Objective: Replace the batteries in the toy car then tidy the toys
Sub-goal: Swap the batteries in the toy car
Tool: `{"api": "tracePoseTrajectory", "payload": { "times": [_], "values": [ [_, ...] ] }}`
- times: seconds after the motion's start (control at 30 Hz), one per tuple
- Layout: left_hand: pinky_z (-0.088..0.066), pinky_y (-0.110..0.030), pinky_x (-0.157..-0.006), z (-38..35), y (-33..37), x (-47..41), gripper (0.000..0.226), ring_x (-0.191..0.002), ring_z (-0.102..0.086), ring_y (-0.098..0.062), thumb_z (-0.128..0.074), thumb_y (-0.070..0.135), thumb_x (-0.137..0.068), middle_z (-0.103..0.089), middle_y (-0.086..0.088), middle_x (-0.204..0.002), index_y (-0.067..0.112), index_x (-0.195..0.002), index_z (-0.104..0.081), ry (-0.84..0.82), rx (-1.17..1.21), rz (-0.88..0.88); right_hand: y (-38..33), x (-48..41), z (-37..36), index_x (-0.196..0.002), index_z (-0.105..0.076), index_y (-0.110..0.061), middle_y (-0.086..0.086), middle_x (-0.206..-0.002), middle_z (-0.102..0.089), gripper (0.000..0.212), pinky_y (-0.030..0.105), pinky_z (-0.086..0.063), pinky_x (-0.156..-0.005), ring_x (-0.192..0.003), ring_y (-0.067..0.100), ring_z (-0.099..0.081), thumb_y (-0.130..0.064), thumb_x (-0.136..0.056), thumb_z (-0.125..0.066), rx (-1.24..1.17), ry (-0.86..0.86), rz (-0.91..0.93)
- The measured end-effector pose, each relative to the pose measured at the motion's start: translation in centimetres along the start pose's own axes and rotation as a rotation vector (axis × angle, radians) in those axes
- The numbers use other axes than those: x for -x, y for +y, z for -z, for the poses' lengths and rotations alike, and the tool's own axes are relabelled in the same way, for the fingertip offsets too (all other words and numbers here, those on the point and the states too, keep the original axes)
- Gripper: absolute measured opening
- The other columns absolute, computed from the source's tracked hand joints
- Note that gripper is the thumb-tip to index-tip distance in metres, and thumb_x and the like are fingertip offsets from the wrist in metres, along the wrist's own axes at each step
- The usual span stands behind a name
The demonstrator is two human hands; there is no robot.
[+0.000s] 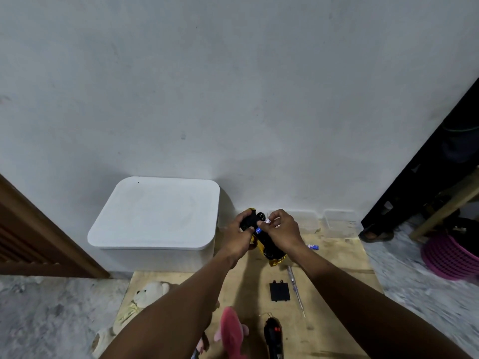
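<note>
A large white plastic storage box with rounded corners [155, 216] stands against the wall on the left. Its lid is on, so what it holds is hidden. In front of it a pale wooden board [337, 257] lies on the floor and carries most of the things. To the right, off the board, a pink slatted plastic basket [451, 257] lies tipped; I cannot tell its contents. Two small clear plastic tubs [337, 218] stand by the wall, their contents also unclear.

At the near edge of the board lie a white plush toy [147, 294] and a pink plush toy [230, 330].

The gold toy car with a black underside [272, 248] is held belly-up above the board between both hands. Its long axis runs from far-left to near-right. The left hand [241, 234] grasps the far end, fingers curled over the chassis. The right hand [282, 233] sits on the car's right flank, nearer the open bay, and pinches a small blue-and-white battery [259, 230] at the car's middle. The step in hand looks like seating that cell lengthwise.

A black remote control [273, 335] lies nearest the person. The flat black battery cover [279, 291] lies just beside a thin clear-handled screwdriver [295, 288]. A spare blue-and-white battery [312, 246] lies just right of the right wrist.
</note>
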State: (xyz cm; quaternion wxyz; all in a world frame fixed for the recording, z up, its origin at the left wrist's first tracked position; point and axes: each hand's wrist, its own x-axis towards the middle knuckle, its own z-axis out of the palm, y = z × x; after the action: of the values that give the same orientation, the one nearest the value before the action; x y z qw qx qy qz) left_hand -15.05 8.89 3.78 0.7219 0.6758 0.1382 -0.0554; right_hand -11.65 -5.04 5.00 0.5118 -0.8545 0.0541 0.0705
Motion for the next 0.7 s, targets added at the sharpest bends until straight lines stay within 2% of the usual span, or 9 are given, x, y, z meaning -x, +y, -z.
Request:
{"api": "tracePoseTrajectory", "payload": {
  "times": [0.13,0.2,0.27,0.33,0.43,0.5,0.57,0.63,0.7],
  "values": [
    [-0.06,-0.041,-0.084,-0.1,0.0,-0.4,0.047,-0.102,-0.061,-0.016,-0.051,0.005,-0.097,-0.057,0.001,-0.125,0.035,-0.132,-0.055,-0.008,0.0,0.036,0.0,0.0,-0.1,-0.096,-0.056,-0.023,0.005,-0.095,-0.067,0.022,0.039,-0.058,-0.076,-0.086,0.021,-0.066,-0.03,-0.085,-0.074,-0.057,0.001,-0.031],
    [-0.059,-0.044,-0.087,0.1,-0.3,-0.6,0.046,-0.107,-0.06,-0.019,-0.054,0.005,-0.096,-0.058,0.001,-0.126,0.037,-0.13,-0.055,-0.012,-0.021,0.041,0.0,-0.4,0.3,-0.097,-0.056,-0.025,0.006,-0.097,-0.069,0.019,0.035,-0.056,-0.061,-0.076,0.018,-0.062,-0.029,-0.087,-0.072,-0.158,0.032,-0.08],
    [-0.059,-0.044,-0.086,0.4,-0.7,-0.5,0.05,-0.109,-0.06,-0.022,-0.055,0.0,-0.094,-0.058,-0.002,-0.126,0.036,-0.128,-0.056,-0.013,-0.044,0.04,0.0,-0.7,1.0,-0.097,-0.057,-0.025,0.007,-0.095,-0.07,0.014,0.025,-0.041,-0.045,-0.057,0.015,-0.048,-0.026,-0.089,-0.068,-0.305,0.045,-0.154],
    [-0.057,-0.043,-0.084,0.7,-1.3,-0.5,0.055,-0.11,-0.058,-0.024,-0.05,-0.007,-0.093,-0.056,-0.005,-0.127,0.034,-0.129,-0.052,-0.017,-0.063,0.055,0.1,-1.0,1.9,-0.098,-0.058,-0.019,0.007,-0.086,-0.063,0.007,0.021,-0.029,-0.04,-0.048,0.014,-0.036,-0.019,-0.092,-0.061,-0.456,0.035,-0.246],
    [-0.054,-0.044,-0.081,1.0,-2.3,-0.6,0.066,-0.108,-0.057,-0.027,-0.048,-0.012,-0.09,-0.054,-0.006,-0.12,0.031,-0.138,-0.032,-0.04,-0.133,0.095,0.6,-0.9,3.1,-0.098,-0.061,-0.009,0.008,-0.075,-0.052,0.011,0.021,-0.026,-0.039,-0.044,0.015,-0.036,-0.015,-0.089,-0.058,-0.649,-0.024,-0.336],
    [-0.053,-0.037,-0.072,0.9,-2.9,-0.6,0.065,-0.099,-0.058,-0.023,-0.051,-0.012,-0.088,-0.054,-0.007,-0.116,0.023,-0.137,-0.028,-0.029,-0.191,0.126,1.0,-0.7,3.4,-0.102,-0.064,-0.005,0.007,-0.07,-0.048,0.017,0.022,-0.029,-0.04,-0.047,0.015,-0.039,-0.015,-0.089,-0.06,-0.649,-0.044,-0.358],
    [-0.05,-0.029,-0.061,0.6,-3.6,-0.6,0.051,-0.086,-0.056,-0.018,-0.05,-0.015,-0.087,-0.055,-0.011,-0.106,0.013,-0.127,-0.035,-0.028,-0.212,0.157,1.6,-0.5,3.3,-0.101,-0.066,-0.003,0.005,-0.068,-0.045,0.021,0.025,-0.035,-0.042,-0.05,0.015,-0.043,-0.021,-0.092,-0.065,-0.549,-0.038,-0.353],
    [-0.048,-0.03,-0.063,0.4,-4.6,-0.8,0.046,-0.088,-0.055,-0.02,-0.051,-0.017,-0.085,-0.054,-0.013,-0.107,0.009,-0.122,-0.041,-0.004,-0.211,0.177,2.2,-0.4,2.9,-0.097,-0.068,-0.001,0.005,-0.066,-0.046,0.025,0.025,-0.039,-0.042,-0.048,0.016,-0.045,-0.025,-0.092,-0.069,-0.47,-0.044,-0.328],
    [-0.05,-0.036,-0.069,0.3,-5.7,-1.2,0.05,-0.092,-0.055,-0.023,-0.052,-0.019,-0.081,-0.055,-0.015,-0.111,0.006,-0.124,-0.046,0.041,-0.183,0.187,3.1,-0.2,2.6,-0.097,-0.068,0.001,0.007,-0.066,-0.049,0.022,0.025,-0.041,-0.043,-0.047,0.017,-0.048,-0.02,-0.092,-0.069,-0.433,-0.082,-0.318]
  ]
}}
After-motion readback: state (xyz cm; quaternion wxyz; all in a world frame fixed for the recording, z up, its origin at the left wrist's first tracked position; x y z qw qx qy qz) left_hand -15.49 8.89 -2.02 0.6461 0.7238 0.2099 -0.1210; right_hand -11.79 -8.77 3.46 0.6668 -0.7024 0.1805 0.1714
